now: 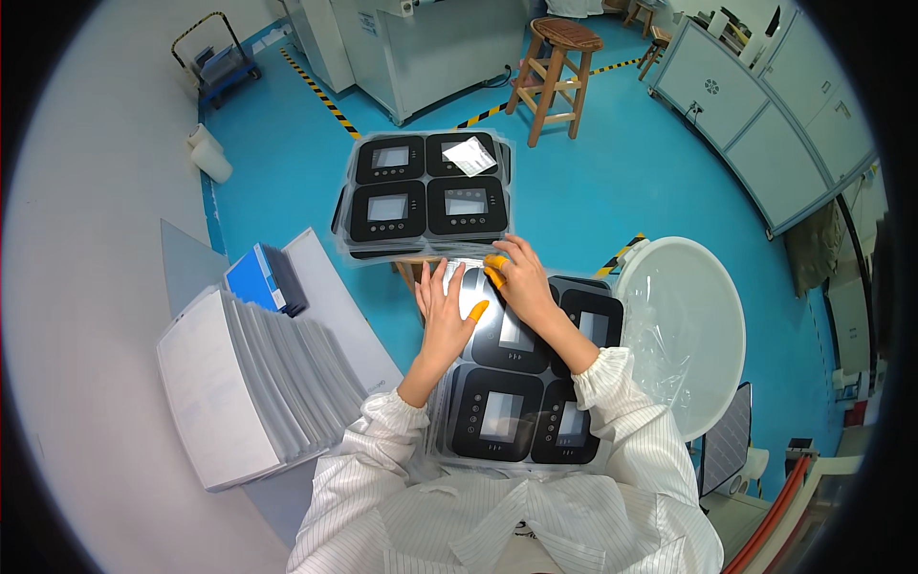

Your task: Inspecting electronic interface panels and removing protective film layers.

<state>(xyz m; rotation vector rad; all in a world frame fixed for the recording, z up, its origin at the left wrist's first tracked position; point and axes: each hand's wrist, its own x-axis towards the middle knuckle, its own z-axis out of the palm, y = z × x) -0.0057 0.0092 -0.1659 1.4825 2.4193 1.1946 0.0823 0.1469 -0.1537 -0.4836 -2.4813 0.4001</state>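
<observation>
A sheet of black panels with clear windows, covered in glossy clear film, lies on a stack in front of me. My left hand rests on its far left part, fingers spread, with a yellow finger cot on the thumb. Close to the far edge, my right hand has its yellow-capped thumb and forefinger drawn together. What may be between them is too small to make out. Beyond both hands stands a second stack of similar panel sheets, with a small white printed packet on top.
On the left are a thick stack of white-edged sheets and a blue box. A large white bin holding crumpled clear film stands close at right. Farther off are a wooden stool, grey cabinets and a trolley.
</observation>
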